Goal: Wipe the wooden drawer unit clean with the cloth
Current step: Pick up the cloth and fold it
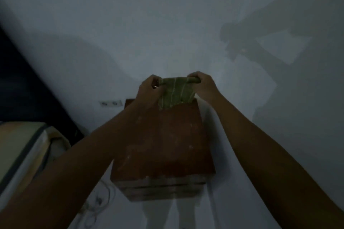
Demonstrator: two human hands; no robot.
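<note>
I have the cloth (174, 93), a green one with pale stripes, stretched between both hands over the far edge of the wooden drawer unit (163, 147). My left hand (149, 89) curls its fingers round the left end, and my right hand (202, 84) grips the right end, which looks rolled up. The cloth hangs down so that its lower edge reaches the top of the unit at the back, close to the wall (167, 24).

I judge the wiping has hardly begun. The top of the unit shows pale specks and smears across most of its surface, thickest towards the near edge. The drawer fronts below are dim and I cannot tell their condition. What is left, as I read it, is the whole top, then the front and the sides.
</note>
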